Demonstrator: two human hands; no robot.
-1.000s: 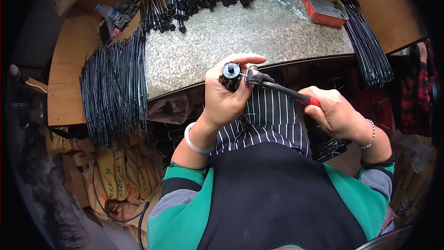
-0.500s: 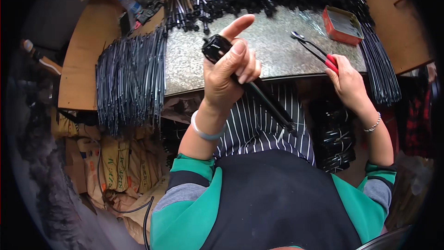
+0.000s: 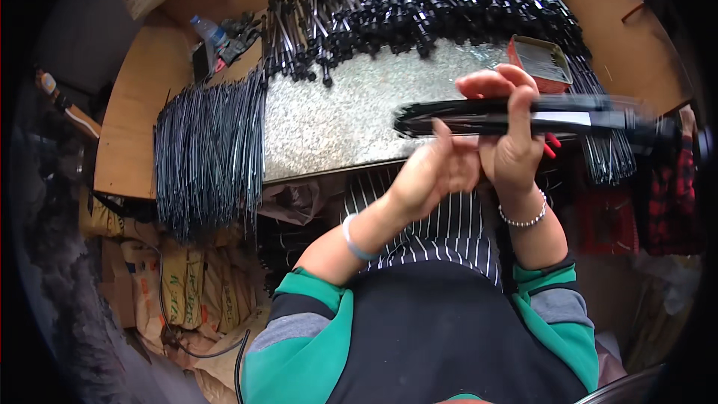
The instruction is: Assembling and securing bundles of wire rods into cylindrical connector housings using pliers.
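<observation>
A long, slim black bundle of rods, which looks like a folded umbrella frame, lies level across in front of me, its right end smeared by motion. My right hand is wrapped round it from below, with fingers on both sides. Just left of that, my left hand is half spread under the frame, thumb up against or near it and fingers apart. Red handles of pliers peek out beside my right hand. The rest of the pliers is hidden, so I cannot tell whether the hand holds them.
A speckled worktop spans the middle. Many black rods with capped ends are heaped along its back. Thin dark rods hang over the left edge, others over the right. A red box of thin pieces stands at right; a bottle at left.
The frame has swung from slanting in my left hand to level in my right. My left hand has loosened and moved down and right; my right hand has moved left, hiding most of the pliers.
</observation>
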